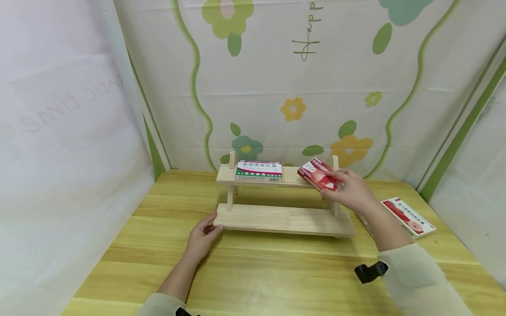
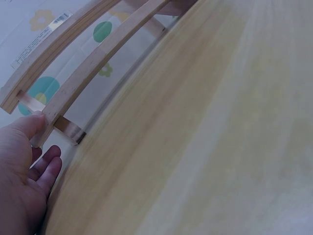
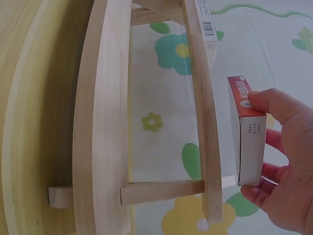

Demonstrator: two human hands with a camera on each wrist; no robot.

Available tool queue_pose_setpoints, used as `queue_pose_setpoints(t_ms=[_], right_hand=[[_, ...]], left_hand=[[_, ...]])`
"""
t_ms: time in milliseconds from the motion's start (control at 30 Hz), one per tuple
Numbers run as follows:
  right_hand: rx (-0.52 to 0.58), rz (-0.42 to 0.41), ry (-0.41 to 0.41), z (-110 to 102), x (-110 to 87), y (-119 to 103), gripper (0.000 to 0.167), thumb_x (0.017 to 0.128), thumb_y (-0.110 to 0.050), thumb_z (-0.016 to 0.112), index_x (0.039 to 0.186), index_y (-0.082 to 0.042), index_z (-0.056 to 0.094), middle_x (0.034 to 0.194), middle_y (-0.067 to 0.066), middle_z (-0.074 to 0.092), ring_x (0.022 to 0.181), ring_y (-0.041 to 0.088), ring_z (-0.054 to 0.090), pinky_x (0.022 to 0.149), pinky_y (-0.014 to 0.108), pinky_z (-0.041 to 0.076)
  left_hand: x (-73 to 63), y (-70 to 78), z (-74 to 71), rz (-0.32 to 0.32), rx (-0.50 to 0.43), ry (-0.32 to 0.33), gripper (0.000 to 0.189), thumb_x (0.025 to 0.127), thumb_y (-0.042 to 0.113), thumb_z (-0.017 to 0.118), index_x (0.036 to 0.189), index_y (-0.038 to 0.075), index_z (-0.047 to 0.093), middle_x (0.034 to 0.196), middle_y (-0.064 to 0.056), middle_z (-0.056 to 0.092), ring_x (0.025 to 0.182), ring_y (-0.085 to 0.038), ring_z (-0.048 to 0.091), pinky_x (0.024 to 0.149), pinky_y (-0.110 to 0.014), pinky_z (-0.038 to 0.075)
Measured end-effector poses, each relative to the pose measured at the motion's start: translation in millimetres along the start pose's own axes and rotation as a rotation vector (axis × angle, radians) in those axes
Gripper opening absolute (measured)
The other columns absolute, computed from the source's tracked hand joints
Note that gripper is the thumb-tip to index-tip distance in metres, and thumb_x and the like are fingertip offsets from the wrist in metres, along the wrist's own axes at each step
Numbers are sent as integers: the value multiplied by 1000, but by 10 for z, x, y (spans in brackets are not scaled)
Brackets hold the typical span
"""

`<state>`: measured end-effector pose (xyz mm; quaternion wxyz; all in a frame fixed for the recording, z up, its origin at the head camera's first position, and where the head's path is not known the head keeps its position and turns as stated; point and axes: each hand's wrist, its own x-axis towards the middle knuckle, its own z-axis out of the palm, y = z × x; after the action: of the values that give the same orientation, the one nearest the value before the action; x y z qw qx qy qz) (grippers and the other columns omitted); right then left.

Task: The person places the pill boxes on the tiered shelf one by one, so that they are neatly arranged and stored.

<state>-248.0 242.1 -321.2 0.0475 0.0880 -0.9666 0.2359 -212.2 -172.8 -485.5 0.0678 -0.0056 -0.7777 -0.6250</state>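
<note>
A two-tier wooden rack [image 1: 284, 219] stands on the table. On the left of its upper shelf lies a white, green and purple medicine box [image 1: 258, 171]. My right hand [image 1: 352, 189] holds a red medicine box [image 1: 317, 174] between thumb and fingers, tilted, at the right part of the upper shelf. In the right wrist view that red box [image 3: 252, 142] appears apart from the shelf edge. My left hand [image 1: 202, 237] grips the left end of the lower shelf; in the left wrist view its thumb lies on the board's end [image 2: 46, 120] and the fingers curl beneath.
A white and red medicine box [image 1: 409, 216] lies on the table right of the rack, partly behind my right forearm. Another box edge [image 1: 364, 223] shows beside it, mostly hidden. A flowered cloth [image 1: 292, 79] hangs behind, with white cloth sides left and right.
</note>
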Motion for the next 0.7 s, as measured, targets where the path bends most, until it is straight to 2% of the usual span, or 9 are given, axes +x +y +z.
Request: queue_pose_setpoints(t_ms=[133,200,333,433,600,700], right_hand=[[-2,-13,-14,46,81,-36,71,86,-52,68,143,-12,50,147,23,40,133,48,34,98,69,38],[-4,-23,-20,70,113,-52,70,86,-51,68,142,-12,51,148,24,40,133,47,34,99,69,37],[7,-33,-29,111,154,-81,66,87,-47,68,140,-11,52,149,24,39,134,46,34,100,68,38],[25,-46,-24,140,177,-102,61,87,-42,70,134,-6,55,145,24,44,127,42,41,98,62,42],[43,-59,-5,188,207,-94,54,87,-40,71,123,-2,58,130,21,56,109,33,50,88,47,46],[55,-57,-2,202,207,-75,55,88,-45,69,122,-3,58,132,21,54,113,35,50,91,51,46]], left_hand=[[-18,-14,2,87,-13,13,56,89,21,74,137,0,55,138,-25,52,96,-8,60,77,-12,51],[-21,-16,3,99,-15,15,56,88,22,74,137,0,55,137,-26,53,95,-7,60,76,-12,51],[-11,0,4,22,-21,4,55,89,17,73,139,3,53,143,-19,51,98,-7,59,78,-11,50],[1,17,6,-28,-16,-4,54,90,12,71,140,4,52,146,-16,49,101,-11,58,80,-11,50],[1,32,8,-40,-8,-9,53,91,10,70,140,3,52,146,-17,48,107,-20,59,81,-11,49],[1,35,6,-43,-12,-9,53,91,10,69,141,4,51,146,-17,49,110,-24,59,80,-11,49]])
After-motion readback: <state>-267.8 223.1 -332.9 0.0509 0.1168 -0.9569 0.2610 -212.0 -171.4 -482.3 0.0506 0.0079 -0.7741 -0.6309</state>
